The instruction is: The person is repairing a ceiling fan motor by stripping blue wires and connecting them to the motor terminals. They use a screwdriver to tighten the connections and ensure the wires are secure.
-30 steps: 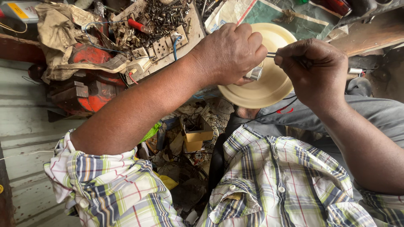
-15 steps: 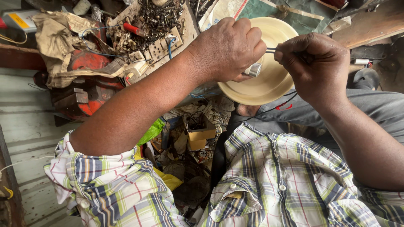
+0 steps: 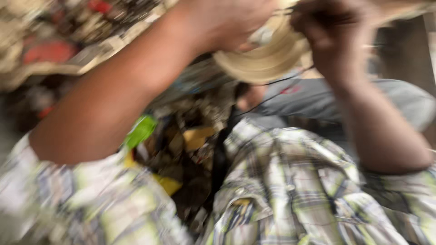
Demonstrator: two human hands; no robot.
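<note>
The whole head view is smeared by motion. My left hand (image 3: 222,22) is at the top centre, fingers curled over a small grey metal part (image 3: 261,34) pressed against a cream round plastic cover (image 3: 263,61). My right hand (image 3: 331,36) is right beside it at the top right, fingers pinched together as a fist; the thin metal tool it holds shows only as a dark streak. A thin black wire (image 3: 281,86) trails down from under the cover. My plaid sleeves fill the bottom of the view.
A cluttered bench with red and brown scrap (image 3: 54,50) lies at the upper left. Below my arms sit a green object (image 3: 141,129) and a yellow cardboard piece (image 3: 197,136) among dark junk. A grey-clad knee (image 3: 363,97) is at the right.
The view has swung down and turned blurry, so both hands and the cream cover now sit at the very top edge. The hands keep the same hold on each other's side.
</note>
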